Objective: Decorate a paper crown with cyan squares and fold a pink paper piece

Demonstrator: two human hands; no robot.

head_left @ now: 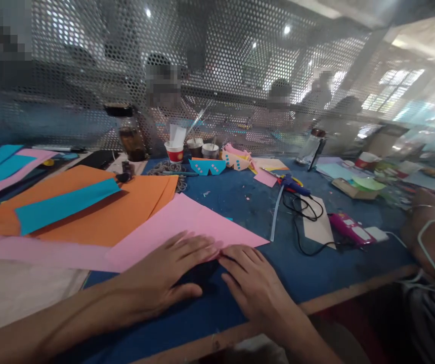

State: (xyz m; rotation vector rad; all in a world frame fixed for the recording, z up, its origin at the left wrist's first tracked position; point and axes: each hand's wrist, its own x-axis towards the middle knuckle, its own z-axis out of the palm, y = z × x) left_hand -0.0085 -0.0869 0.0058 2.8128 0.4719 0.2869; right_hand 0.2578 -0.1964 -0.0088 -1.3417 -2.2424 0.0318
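Observation:
A pink sheet of paper (pixel 187 225), whose near edge looks folded, lies on the blue tabletop in front of me. My left hand (pixel 181 263) rests flat on it, fingers stretched and slightly blurred, thumb apart on the table. Beside it, my right hand (pixel 250 275) presses its fingertips on the paper's near edge, the fingers extended close to my left fingertips. Left of the pink sheet are orange paper sheets (pixel 141 202), with a folded blue strip (pixel 68 205) on top.
A blue glue gun (pixel 295 186) with a black cord lies at right, near a magenta device (pixel 352 230). Paper masks (pixel 208 166), paper cups (pixel 174 151) and a jar (pixel 131 136) stand along the perforated screen (pixel 210 65). Another person's arm (pixel 426 237) reaches in at far right.

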